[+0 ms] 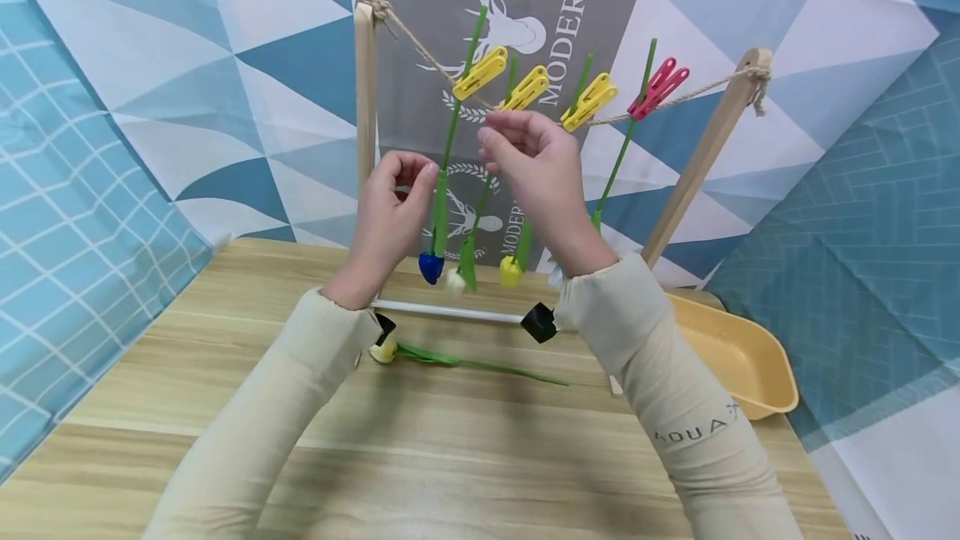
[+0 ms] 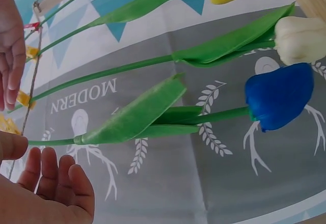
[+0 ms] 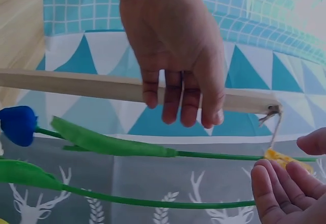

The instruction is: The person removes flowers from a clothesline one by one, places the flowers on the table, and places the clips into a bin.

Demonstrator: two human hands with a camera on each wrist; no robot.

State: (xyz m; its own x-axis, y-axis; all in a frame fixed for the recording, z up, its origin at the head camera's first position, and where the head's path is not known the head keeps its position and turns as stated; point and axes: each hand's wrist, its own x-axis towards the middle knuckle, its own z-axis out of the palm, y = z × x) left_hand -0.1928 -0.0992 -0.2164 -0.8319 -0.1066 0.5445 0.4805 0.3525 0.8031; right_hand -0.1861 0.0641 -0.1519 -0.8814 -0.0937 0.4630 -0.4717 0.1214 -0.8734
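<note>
A blue tulip (image 1: 431, 267) hangs head down from the twine, its stem at the leftmost yellow clothespin (image 1: 482, 73). My left hand (image 1: 393, 211) is beside that stem, its fingers loosely bent with nothing between them; the right wrist view shows it apart from the stem. To the right, my right hand (image 1: 542, 169) is raised just below the clothespins, fingers relaxed and holding nothing. A white tulip (image 2: 300, 39) and a yellow tulip (image 1: 510, 272) hang alongside from more yellow clothespins. Under a red clothespin (image 1: 658, 88) hangs another flower, its head mostly hidden by my right wrist.
Twine (image 1: 414, 42) runs between two wooden posts (image 1: 708, 152). On the table (image 1: 450, 457) lies a pale yellow tulip (image 1: 384, 350), in front of a white rod (image 1: 457, 309). A yellow-orange basin (image 1: 738, 348) stands at the right, partly behind my right sleeve.
</note>
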